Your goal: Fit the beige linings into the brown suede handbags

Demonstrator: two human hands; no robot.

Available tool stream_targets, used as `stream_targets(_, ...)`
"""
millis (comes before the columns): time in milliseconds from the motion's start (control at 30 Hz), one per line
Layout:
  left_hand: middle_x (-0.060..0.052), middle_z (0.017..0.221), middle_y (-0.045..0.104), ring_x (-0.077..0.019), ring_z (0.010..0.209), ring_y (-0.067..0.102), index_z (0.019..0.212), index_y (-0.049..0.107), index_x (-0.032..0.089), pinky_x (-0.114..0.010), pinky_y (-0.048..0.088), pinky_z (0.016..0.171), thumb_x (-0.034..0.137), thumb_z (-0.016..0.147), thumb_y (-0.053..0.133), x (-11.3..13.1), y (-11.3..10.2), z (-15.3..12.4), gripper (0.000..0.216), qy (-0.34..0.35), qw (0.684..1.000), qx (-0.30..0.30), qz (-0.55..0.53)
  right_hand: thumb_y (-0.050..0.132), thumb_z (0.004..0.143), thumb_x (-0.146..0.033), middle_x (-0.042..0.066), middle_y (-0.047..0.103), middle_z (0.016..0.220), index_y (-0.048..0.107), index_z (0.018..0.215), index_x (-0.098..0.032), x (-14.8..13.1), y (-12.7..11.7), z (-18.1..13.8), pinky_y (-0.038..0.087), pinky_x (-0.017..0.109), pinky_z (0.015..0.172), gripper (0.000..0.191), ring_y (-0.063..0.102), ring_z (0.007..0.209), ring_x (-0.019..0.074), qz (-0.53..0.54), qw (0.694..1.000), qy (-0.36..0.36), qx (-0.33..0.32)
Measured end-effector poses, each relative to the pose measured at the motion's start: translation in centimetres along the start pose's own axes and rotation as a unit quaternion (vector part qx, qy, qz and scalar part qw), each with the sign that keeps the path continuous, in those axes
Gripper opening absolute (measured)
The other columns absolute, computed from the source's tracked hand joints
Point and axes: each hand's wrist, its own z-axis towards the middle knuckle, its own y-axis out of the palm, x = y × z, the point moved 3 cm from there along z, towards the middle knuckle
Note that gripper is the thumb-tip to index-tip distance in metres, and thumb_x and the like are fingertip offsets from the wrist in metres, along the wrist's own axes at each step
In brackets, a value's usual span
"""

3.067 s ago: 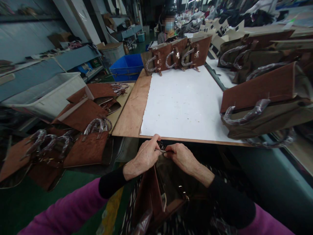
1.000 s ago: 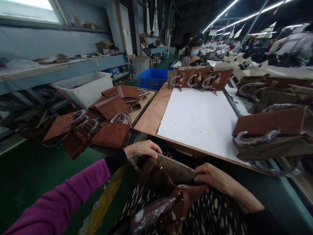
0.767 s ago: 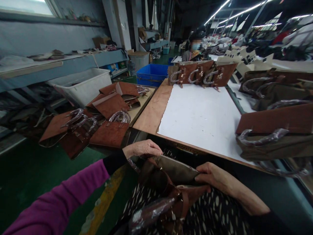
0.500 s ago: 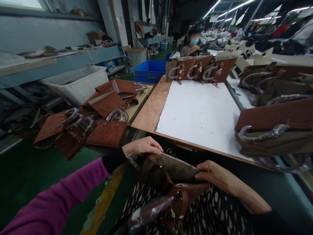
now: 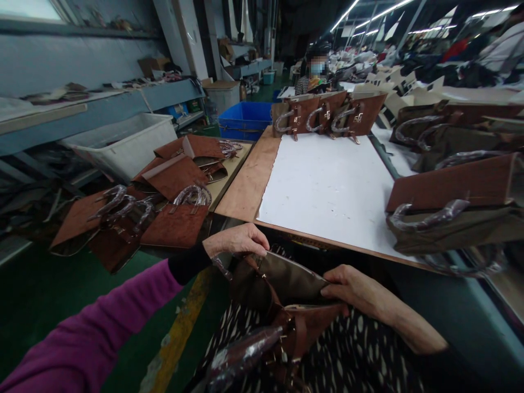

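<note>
A brown handbag (image 5: 303, 322) rests on my lap, its mouth spread so the olive lining (image 5: 290, 279) shows. My left hand (image 5: 235, 241) grips the bag's left upper edge with curled fingers. The right end of that opening is pinched by my right hand (image 5: 354, 289). A plastic-wrapped handle (image 5: 241, 357) of the bag hangs toward me. Both hands sit just in front of the table's near edge.
A white sheet (image 5: 327, 188) lies on a wooden board (image 5: 241, 188). Three brown bags (image 5: 327, 112) stand at its far end, more bags (image 5: 450, 204) lie at right and on a low stand (image 5: 164, 191) at left. A white bin (image 5: 123, 142), a blue crate (image 5: 243, 117) and a seated person (image 5: 313, 73) are beyond.
Earlier my hands pinched something thin close together at the bag's top. They have since moved apart and spread the opening; in the last second only the view drifted slightly.
</note>
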Motion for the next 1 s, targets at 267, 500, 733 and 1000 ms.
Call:
stream_targets(267, 0.001, 0.064, 0.058, -0.0097, 0.054, 0.047, 0.082, 0.067, 0.012, -0.017, 0.031, 0.046, 0.016, 0.064, 0.049, 3.0, 0.3, 0.9, 0.026, -0.005, 0.988, -0.037, 0.151, 0.047, 0.075, -0.027, -0.004, 0.051, 0.049, 0.051, 0.058, -0.017, -0.5, 0.1, -0.2, 0.035, 0.018, 0.045, 0.020, 0.053, 0.046, 0.0101, -0.008, 1.000, 0.000, 0.011)
stream_targets(500, 0.001, 0.065, 0.059, -0.0106, 0.058, 0.049, 0.079, 0.065, 0.011, -0.018, 0.034, 0.050, 0.012, 0.063, 0.050, 3.5, 1.7, 2.7, 0.022, 0.037, 0.984, -0.024, 0.171, 0.047, 0.075, -0.027, -0.004, 0.052, 0.049, 0.052, 0.058, -0.017, -0.6, 0.1, -0.4, 0.034, 0.018, 0.045, 0.020, 0.053, 0.046, 0.0099, -0.012, 1.000, 0.001, 0.023)
stream_targets(733, 0.001, 0.064, 0.059, -0.0100, 0.059, 0.050, 0.077, 0.067, 0.010, -0.018, 0.035, 0.055, 0.016, 0.068, 0.057, 2.6, 2.9, 4.1, 0.015, 0.094, 0.989, -0.030, 0.111, 0.048, 0.073, -0.025, -0.003, 0.052, 0.051, 0.054, 0.058, -0.017, -0.7, 0.1, -0.3, 0.036, 0.018, 0.045, 0.018, 0.055, 0.047, 0.0108, 0.003, 1.000, 0.000, 0.021)
stream_targets(1000, -0.002, 0.078, 0.066, -0.0126, 0.072, 0.057, 0.088, 0.069, 0.013, -0.019, 0.038, 0.066, 0.019, 0.076, 0.059, 3.7, 5.0, 5.0, 0.017, 0.156, 0.974, -0.001, 0.165, 0.049, 0.072, -0.029, -0.002, 0.054, 0.049, 0.056, 0.059, -0.017, -0.5, 0.0, -0.4, 0.038, 0.018, 0.045, 0.019, 0.057, 0.048, 0.0122, 0.002, 0.999, 0.015, 0.030)
